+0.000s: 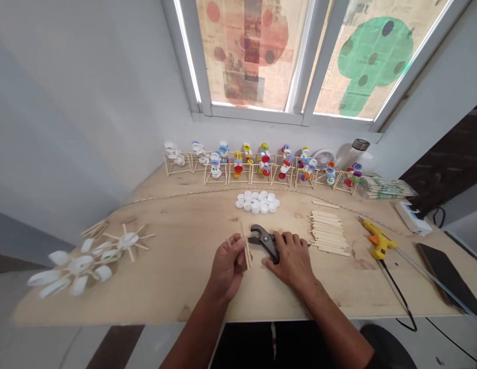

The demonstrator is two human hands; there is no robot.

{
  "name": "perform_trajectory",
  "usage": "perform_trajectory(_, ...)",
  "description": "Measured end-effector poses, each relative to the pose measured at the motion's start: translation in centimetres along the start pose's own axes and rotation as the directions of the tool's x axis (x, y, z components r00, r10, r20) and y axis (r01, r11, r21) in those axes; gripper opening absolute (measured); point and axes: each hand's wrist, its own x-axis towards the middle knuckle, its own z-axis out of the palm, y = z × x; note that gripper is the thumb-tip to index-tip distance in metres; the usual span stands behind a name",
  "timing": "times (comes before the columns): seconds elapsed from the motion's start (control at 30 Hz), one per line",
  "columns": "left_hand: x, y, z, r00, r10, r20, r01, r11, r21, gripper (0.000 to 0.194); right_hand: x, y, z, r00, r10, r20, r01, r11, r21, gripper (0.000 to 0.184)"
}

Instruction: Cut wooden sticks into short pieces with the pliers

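Near the table's front edge, my left hand (230,266) is closed, with thin wooden sticks (246,251) pinched between thumb and fingers. My right hand (292,259) lies over the handles of dark pruning shears (266,240), fingers curled on one side and thumb on the other. The curved jaw of the shears points left, close to the sticks; part of the handles is hidden under my palm. Beyond the shears sits a cluster of white bottle caps (255,207). A pile of cut wooden sticks (329,233) lies right of my right hand.
Stick frames with colourful cap wheels (264,166) line the wall. White spoked wheels (80,265) lie at left. On the right are a yellow glue gun (380,240) with its cord, a dark phone (448,274), a power strip (412,218), packaged sticks (388,187) and a bottle (357,151).
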Motion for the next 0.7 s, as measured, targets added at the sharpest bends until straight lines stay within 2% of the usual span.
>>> perform_trajectory(0.13,0.4,-0.9,0.6,1.000,-0.025,-0.014,0.025,1.000,0.013,0.028,0.4,-0.3,0.4,0.999,-0.016,-0.031,0.017,1.000,0.010,0.062)
perform_trajectory(0.27,0.7,-1.2,1.1,0.998,0.009,-0.057,-0.006,0.999,0.041,0.027,0.4,-0.1,0.3,0.996,-0.056,-0.068,0.058,0.998,0.028,0.062)
perform_trajectory(0.33,0.6,-1.3,1.3,0.997,0.027,-0.075,-0.022,0.998,0.057,0.027,0.1,0.1,-0.1,0.992,-0.062,-0.107,0.071,0.994,0.083,0.056)
perform_trajectory(0.4,0.5,-1.5,1.5,0.996,0.035,-0.087,-0.030,0.997,0.066,0.028,-0.4,0.3,-0.8,0.986,-0.019,-0.168,0.058,0.972,0.229,0.043)
perform_trajectory(0.47,0.3,-1.9,1.8,0.996,0.034,-0.085,-0.028,0.997,0.071,0.028,-1.1,0.2,-1.7,0.984,0.045,-0.171,0.046,0.869,0.493,0.030)
perform_trajectory(0.53,-0.1,-2.3,2.3,0.997,0.023,-0.075,-0.017,0.997,0.079,0.029,-1.8,-0.1,-2.4,0.999,0.031,-0.018,-0.007,0.662,0.749,0.026)
perform_trajectory(0.6,-0.6,-2.7,2.9,0.997,0.004,-0.077,0.003,0.995,0.096,0.030,-2.4,-0.6,-2.8,0.993,-0.026,0.117,-0.087,0.521,0.849,0.023)
perform_trajectory(0.7,-1.3,-3.2,3.6,0.994,-0.032,-0.109,0.045,0.992,0.119,0.032,-2.9,-1.0,-2.7,0.986,0.012,0.163,-0.155,0.394,0.906,0.014)
